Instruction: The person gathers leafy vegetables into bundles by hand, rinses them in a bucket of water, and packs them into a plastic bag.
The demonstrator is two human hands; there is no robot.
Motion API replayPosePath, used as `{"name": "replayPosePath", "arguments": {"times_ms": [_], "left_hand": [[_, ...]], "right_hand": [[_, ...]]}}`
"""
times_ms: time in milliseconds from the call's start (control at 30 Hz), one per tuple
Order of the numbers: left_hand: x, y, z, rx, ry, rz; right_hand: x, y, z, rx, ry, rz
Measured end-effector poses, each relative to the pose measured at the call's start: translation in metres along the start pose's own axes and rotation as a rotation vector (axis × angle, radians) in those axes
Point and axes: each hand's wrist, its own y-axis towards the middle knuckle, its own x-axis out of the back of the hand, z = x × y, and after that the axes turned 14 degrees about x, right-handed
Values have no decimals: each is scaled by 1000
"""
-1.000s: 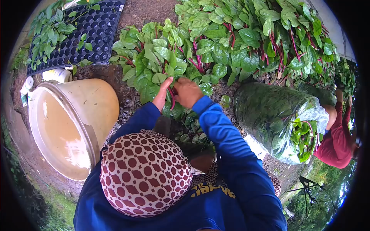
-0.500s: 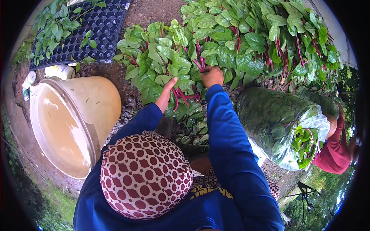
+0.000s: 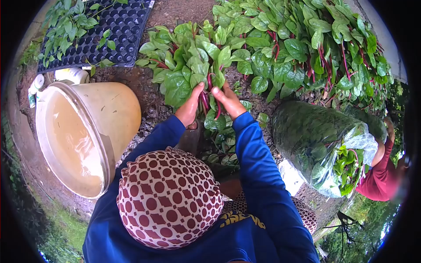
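My left hand (image 3: pixel 189 106) is closed round the red stems of a leafy green bunch (image 3: pixel 186 65), its thumb pointing up along them. Right beside it, my right hand (image 3: pixel 229 101) grips stems at the right side of the same bunch, thumb toward the middle. Red stem ends (image 3: pixel 205 102) poke out below and between the hands. A large pile of the same red-stemmed greens (image 3: pixel 294 48) lies beyond, at the upper right. More leaves lie on the ground below the hands.
A large tub of murky water (image 3: pixel 118 116) stands at the left, below a black seedling tray (image 3: pixel 116 37). A filled clear plastic bag (image 3: pixel 307 133) of greens lies at the right. Past it is another person in a red sleeve (image 3: pixel 380 177).
My right hand has moved from the stems at the right to my left hand, bringing stems against the bunch. A gap now shows between the bunch and the pile.
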Motion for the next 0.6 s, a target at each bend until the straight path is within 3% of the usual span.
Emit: {"name": "replayPosePath", "arguments": {"times_ms": [100,167,267,367,500,600], "left_hand": [[-2,-12,-14,115,2,160],[-8,-19,-25,102,-4,191],[-14,-18,-20,93,-40,209],[-10,-16,-16,146,-83,207],[-12,-10,-13,147,-60,6],[0,-5,-10,166,-137,-38]], "right_hand": [[3,3,18,-79,-313,193],[5,8,-6,4,-351,181],[2,9,-10,-67,-333,161],[1,16,-30,64,-154,106],[11,24,-28,-101,116,185],[-1,17,-28,-33,134,99]]}}
